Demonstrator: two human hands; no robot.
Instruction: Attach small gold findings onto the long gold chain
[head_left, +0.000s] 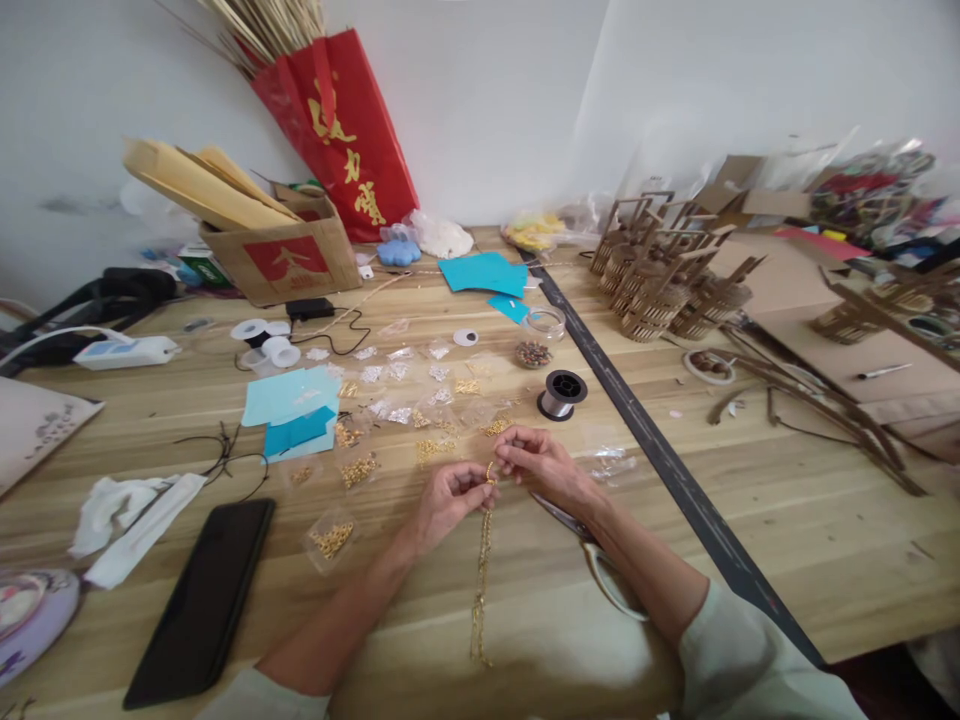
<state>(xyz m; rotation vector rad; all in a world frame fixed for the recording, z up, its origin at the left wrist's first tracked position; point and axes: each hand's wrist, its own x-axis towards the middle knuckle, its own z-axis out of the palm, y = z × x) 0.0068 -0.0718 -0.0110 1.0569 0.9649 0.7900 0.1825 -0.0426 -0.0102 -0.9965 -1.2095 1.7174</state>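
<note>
Two hands meet over the bench (420, 620) around one fine gold chain (484, 560). The left hand (454, 500) pinches it near its top between thumb and fingers; the right hand (541, 464) has its fingers bent in at the uppermost links, and whether they close on anything is too small to tell.

The likeliest trouble, I judge, is a slip: the links are tiny, so a slack pinch could let the top end drop. The loose lower strands could also tangle if tugged. A sweep of the right forearm might nudge the scissors (559, 515) lying beneath it, and a stray left wrist could tip the nearest bag of gold pieces (332, 540) and scatter them.

The chain looks bright, yellow and thin. A small curved bit stands up between the hands; below the left fingers it runs down toward the person, doubled in places, with its strands parting near the bottom. Whether that lower length hangs or rests on the wood is unclear.
</note>
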